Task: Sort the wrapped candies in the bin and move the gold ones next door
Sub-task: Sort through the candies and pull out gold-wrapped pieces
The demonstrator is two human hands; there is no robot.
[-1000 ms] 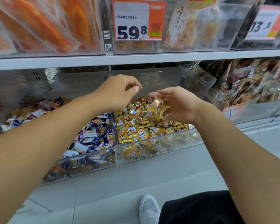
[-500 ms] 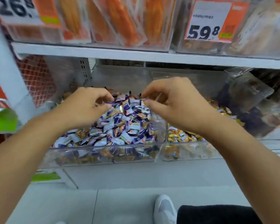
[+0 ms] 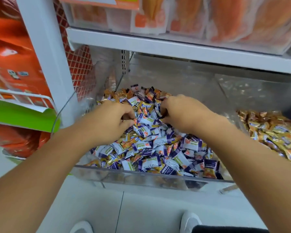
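Gold candies point(image 3: 127, 143) lie scattered among purple-and-white ones across the clear bin point(image 3: 141, 177), thickest at its back edge. Left hand point(image 3: 107, 121) and right hand point(image 3: 180, 113) dig in with curled fingers; whether they hold any, I cannot tell. They look light and crinkly-slick, best pinched by a wrapper end.

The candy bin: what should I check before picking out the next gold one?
1. Both hands in the mixed bin: left hand and right hand are down in the pile. Ok.
2. Gold candies left among the purple-and-white candies: yes, several. Ok.
3. A gold one already pinched: fingers buried, cannot tell.
4. Gold bin next door on the right has room: ok.
5. Nothing spilled on the floor: ok.
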